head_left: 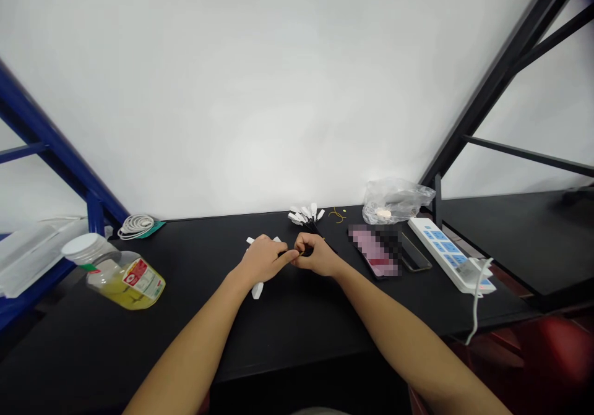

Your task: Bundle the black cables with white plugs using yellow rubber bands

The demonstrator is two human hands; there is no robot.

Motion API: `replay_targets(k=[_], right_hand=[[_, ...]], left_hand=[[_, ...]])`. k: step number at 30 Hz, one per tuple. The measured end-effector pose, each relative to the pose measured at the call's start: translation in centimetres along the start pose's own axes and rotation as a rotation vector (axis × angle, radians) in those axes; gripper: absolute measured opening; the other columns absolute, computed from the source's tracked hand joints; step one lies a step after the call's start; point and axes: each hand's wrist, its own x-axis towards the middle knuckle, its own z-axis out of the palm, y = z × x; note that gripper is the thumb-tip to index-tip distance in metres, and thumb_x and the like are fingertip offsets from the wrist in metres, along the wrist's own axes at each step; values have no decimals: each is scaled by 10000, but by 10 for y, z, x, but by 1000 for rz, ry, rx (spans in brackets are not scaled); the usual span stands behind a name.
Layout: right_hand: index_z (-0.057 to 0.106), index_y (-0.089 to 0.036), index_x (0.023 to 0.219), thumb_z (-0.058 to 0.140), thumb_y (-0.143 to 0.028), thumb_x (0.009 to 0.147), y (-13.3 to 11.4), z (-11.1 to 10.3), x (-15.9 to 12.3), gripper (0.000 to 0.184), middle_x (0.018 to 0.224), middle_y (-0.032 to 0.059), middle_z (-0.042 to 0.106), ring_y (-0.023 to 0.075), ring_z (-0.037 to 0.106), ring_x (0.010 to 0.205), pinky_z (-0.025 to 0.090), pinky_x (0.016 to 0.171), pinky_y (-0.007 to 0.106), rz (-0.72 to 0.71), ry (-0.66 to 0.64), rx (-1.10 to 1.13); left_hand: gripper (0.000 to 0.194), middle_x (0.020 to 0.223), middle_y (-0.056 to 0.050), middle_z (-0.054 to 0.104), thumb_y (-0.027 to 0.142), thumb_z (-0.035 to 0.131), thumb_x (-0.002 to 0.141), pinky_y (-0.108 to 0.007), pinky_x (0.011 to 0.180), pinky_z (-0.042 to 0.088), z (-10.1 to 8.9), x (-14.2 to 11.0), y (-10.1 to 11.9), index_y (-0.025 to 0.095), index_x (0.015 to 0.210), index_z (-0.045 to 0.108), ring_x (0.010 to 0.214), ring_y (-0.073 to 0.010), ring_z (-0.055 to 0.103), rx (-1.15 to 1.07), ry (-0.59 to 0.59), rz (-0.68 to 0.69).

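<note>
Slippage is my first worry from this remote seat. The left grip [262,259] is curled over a white-tipped piece, with a white plug [257,290] poking out below it. Its fingers hide the contact, so I cannot tell whether it is closed on anything. The right grip [315,255] looks pinched shut on a black cord [304,252], its fingertips almost meeting the left grip's. With so little cord showing between them, a weak pinch could let it slide free, and a sharp tug could drop the plug. Just ahead of the hands lies a bundle of black cables with white plugs [305,217], near enough for a stray knuckle to scatter it.

Working across from the left, blue steel framing [46,136] stands beside a white packet [32,254]. On the black tabletop [199,334], a labelled jar with yellow contents [125,279] lies tilted on its side, behind it a coil of white cable [137,226]. Farther right come a thin yellow wire [337,215], a pixelated phone [374,251], a crumpled clear plastic bag [398,201], and a white power strip with blue panels [440,251], its white cord [476,307] trailing over the edge. Black steel framing [501,75] closes the right side, against a plain white wall [250,93].
</note>
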Motion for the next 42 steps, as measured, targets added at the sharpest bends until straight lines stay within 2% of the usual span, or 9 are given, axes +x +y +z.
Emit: replay_targets(k=[10,13,17,21,25,28,32,36,42], right_hand=[[235,-226,656,733,-331,701,-2,11,-1,510,624,-76,284,91,225,594,215,529,231,28,160,-43],[293,-226,674,763,-338,672,-5,10,1,483,639,-78,306,93,248,593,230,533,231,53,179,-30],[366,-224,721,790,-365,658,-6,4,1,451,671,-75,348,97,290,606,266,549,234,56,123,-17],[279,-223,669,770,-387,694,-3,4,0,518,636,-77,308,92,245,601,223,538,238,17,122,-92],[214,-223,632,771,-429,696,1,9,-1,597,602,-82,240,85,195,582,164,518,246,45,217,-137],[255,-224,645,801,-423,661,1,8,0,582,601,-86,275,83,224,570,183,511,239,80,252,-122],[370,-221,716,785,-357,674,0,2,1,439,631,-83,369,90,302,577,247,524,230,75,176,-102],[280,-219,654,755,-356,704,3,2,-1,497,615,-79,303,92,253,585,207,524,239,31,186,-165],[219,-217,617,767,-361,698,7,10,2,572,612,-70,295,95,253,596,201,538,249,-22,296,-171]], left_hand=[[608,636,-13,621,585,264,1015,-306,678,347,1,1,-7,209,663,587,634,-174,570,-51,38,-56],[593,641,-6,616,577,271,1017,-299,678,339,0,0,-8,208,672,581,625,-165,561,-80,36,-60],[575,621,-2,593,577,286,1013,-302,668,328,0,-1,-7,209,668,560,613,-168,546,-52,48,-81],[572,627,-4,594,570,288,1015,-301,672,328,0,-1,-7,206,662,554,611,-165,541,-56,50,-62],[568,641,-9,605,563,283,1018,-296,658,314,0,0,-9,205,682,568,630,-167,550,-102,42,-80],[561,597,-2,568,626,332,984,-291,624,293,1,1,-12,204,692,561,599,-169,529,-120,26,-104],[553,553,10,516,730,479,871,-287,571,247,-1,2,-13,208,707,563,554,-168,491,-106,-19,-136],[566,568,4,519,761,498,835,-285,559,232,-3,1,-9,213,719,575,566,-174,494,-91,-28,-174],[560,546,13,493,754,510,833,-285,548,215,-4,1,-8,213,703,569,552,-162,463,-132,-31,-181]])
